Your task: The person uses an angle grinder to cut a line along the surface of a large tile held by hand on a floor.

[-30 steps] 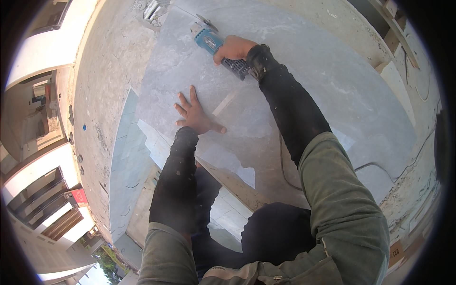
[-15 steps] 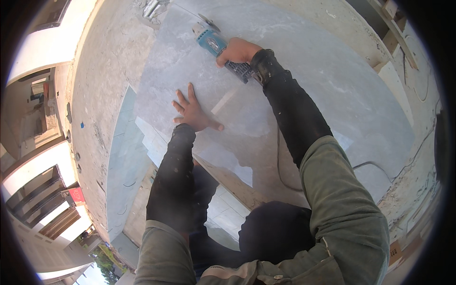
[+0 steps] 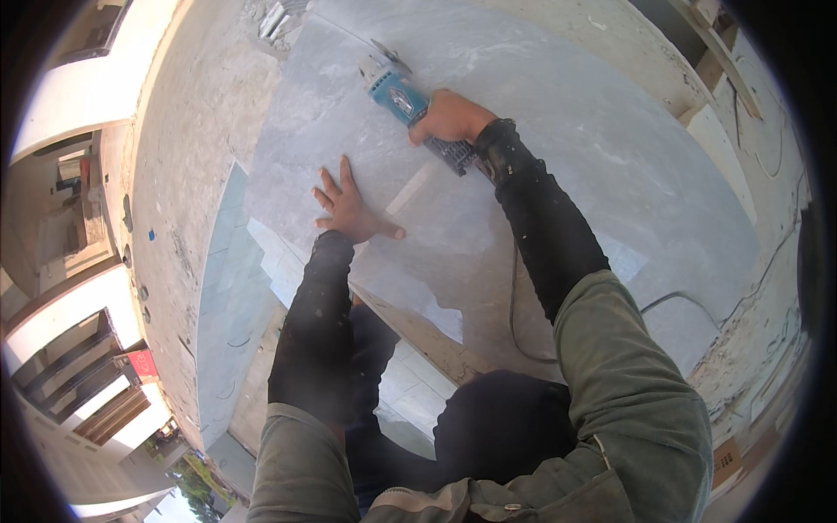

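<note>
My right hand [image 3: 453,118] is wrapped round the body of a blue-and-black angle grinder [image 3: 398,96]. The grinder's cutting disc [image 3: 390,55] stands edge-on at the far end of a large grey, marbled tile slab [image 3: 540,166]. From the disc a thin pale line runs up and left along the slab; whether the disc touches the surface I cannot tell. My left hand [image 3: 350,209] lies flat on the slab with fingers spread, nearer to me and left of the grinder. A dark power cord [image 3: 516,305] loops over the slab beside my right forearm.
A pale blue-grey tile strip [image 3: 225,296] lies along the slab's left side. Small offcuts [image 3: 277,22] sit on the concrete floor [image 3: 187,113] at the far left. Wooden boards [image 3: 728,65] stand at the far right. My knee [image 3: 506,418] is close to the slab's near edge.
My right hand and the grinder have moved slightly to the right and toward me, the disc following along the pale line. My left hand stays spread on the slab, nearly unmoved.
</note>
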### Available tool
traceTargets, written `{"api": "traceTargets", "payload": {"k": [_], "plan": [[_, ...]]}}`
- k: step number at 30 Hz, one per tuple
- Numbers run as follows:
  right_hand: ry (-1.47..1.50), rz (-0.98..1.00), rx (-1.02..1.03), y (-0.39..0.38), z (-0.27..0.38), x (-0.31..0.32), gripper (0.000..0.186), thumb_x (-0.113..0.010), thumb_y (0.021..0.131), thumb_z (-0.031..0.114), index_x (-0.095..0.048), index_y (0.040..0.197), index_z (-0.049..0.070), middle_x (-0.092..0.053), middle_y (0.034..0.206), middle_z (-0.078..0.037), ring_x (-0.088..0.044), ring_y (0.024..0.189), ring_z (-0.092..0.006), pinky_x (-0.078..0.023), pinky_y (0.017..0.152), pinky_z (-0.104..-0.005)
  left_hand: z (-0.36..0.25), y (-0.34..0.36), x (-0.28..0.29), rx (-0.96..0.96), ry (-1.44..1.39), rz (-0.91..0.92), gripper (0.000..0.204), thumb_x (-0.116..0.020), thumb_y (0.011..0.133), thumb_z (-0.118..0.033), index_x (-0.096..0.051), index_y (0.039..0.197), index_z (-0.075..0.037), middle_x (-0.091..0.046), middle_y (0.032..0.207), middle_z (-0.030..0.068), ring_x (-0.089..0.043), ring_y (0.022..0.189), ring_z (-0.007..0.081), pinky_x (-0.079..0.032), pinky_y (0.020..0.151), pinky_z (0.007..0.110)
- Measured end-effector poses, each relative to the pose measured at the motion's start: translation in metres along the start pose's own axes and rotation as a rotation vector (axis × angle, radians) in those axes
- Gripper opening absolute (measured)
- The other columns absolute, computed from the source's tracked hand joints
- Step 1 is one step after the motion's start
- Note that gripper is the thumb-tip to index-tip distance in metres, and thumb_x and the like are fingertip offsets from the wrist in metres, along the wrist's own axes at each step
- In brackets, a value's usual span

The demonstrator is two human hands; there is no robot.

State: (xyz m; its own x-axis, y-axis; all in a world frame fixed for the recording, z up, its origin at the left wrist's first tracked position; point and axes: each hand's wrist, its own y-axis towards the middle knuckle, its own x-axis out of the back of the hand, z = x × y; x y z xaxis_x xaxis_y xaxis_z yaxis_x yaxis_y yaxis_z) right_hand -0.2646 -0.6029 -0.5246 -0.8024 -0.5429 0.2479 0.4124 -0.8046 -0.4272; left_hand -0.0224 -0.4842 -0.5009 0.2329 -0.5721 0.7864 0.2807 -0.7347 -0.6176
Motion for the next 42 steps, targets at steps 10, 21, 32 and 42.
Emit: {"api": "traceTargets", "payload": {"k": [10,21,32,42], "plan": [[-0.008,-0.001,-0.011,-0.028,0.002,0.002,0.058,-0.088,0.065,0.026,-0.072,0.104,-0.014,-0.075,0.097,-0.027,-0.075,0.086,-0.0352,-0.059,0.082,-0.0404,0.003,0.002,-0.003,0.003,0.008,-0.012,0.187,-0.109,0.03,-0.045,0.013,0.171,-0.029,0.022,0.175,0.0257,0.015,0.16,0.0556,-0.013,0.111,0.089],[0.025,0.072,-0.01,-0.045,-0.01,0.001,0.067,-0.087,0.064,0.024,-0.067,0.115,-0.014,-0.073,0.105,-0.027,-0.074,0.092,-0.034,-0.057,0.082,-0.0393,0.004,0.002,-0.002,0.001,0.012,-0.004,0.187,-0.109,0.032,-0.044,0.015,0.17,-0.029,0.022,0.174,0.0261,0.016,0.16,0.0555,-0.014,0.112,0.089],[-0.077,-0.052,-0.057,-0.039,-0.015,-0.002,0.065,-0.088,0.065,0.028,-0.071,0.113,-0.012,-0.076,0.105,-0.027,-0.076,0.092,-0.036,-0.059,0.084,-0.0417,0.0,0.0,-0.002,0.007,0.02,0.0,0.186,-0.109,0.033,-0.043,0.015,0.17,-0.027,0.022,0.174,0.0266,0.015,0.16,0.0559,-0.015,0.112,0.089],[-0.017,0.009,-0.027,-0.003,0.006,0.002,0.058,-0.088,0.066,0.028,-0.075,0.108,-0.01,-0.077,0.099,-0.023,-0.075,0.084,-0.0329,-0.058,0.079,-0.0398,0.002,0.003,-0.003,-0.003,0.029,0.007,0.186,-0.109,0.034,-0.044,0.016,0.17,-0.027,0.022,0.173,0.0283,0.016,0.159,0.0567,-0.015,0.111,0.089]]}}
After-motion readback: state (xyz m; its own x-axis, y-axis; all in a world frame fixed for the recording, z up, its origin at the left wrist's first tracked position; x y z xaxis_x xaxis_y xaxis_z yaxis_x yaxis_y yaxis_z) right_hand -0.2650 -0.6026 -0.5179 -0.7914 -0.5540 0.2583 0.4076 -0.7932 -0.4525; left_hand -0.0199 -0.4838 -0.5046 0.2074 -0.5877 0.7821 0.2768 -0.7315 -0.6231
